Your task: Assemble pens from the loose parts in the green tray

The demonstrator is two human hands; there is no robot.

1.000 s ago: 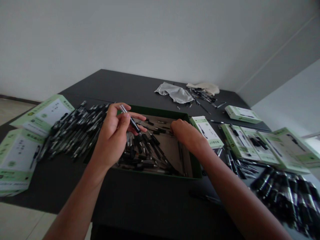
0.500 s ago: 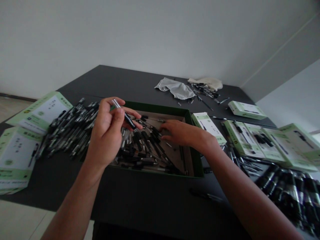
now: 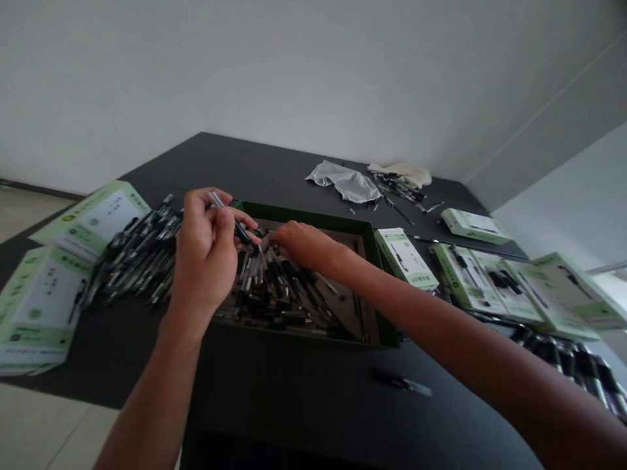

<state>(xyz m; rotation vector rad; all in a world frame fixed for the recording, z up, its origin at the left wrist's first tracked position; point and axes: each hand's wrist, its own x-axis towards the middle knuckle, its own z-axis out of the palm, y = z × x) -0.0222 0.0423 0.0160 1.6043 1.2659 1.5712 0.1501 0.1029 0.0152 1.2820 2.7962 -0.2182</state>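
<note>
My left hand (image 3: 206, 245) is closed around a pen barrel (image 3: 229, 217), clear at its upper end and black at the lower, held slanting over the left side of a green-rimmed box (image 3: 313, 219). Jumbled in that box lie many black and clear pen parts (image 3: 287, 287). Just right of the barrel's lower end is my right hand (image 3: 304, 245), reaching low over the heap with its fingers bent together. What its fingertips grip, if anything, is hidden. To the left of the box, a thick pile of pens (image 3: 142, 254) partly disappears behind my left hand.
Green-and-white pen cartons stand at left (image 3: 44, 307) and right (image 3: 406, 258), with an opened carton (image 3: 494, 281) further right. Behind lie a grey cloth (image 3: 345, 181) and loose pens (image 3: 399, 186). One pen (image 3: 404, 383) rests near the front edge; more pens (image 3: 578, 365) lie far right.
My right hand has moved left across the box, close to my left fingertips. My left hand still holds the pen barrel, slightly further left in view.
</note>
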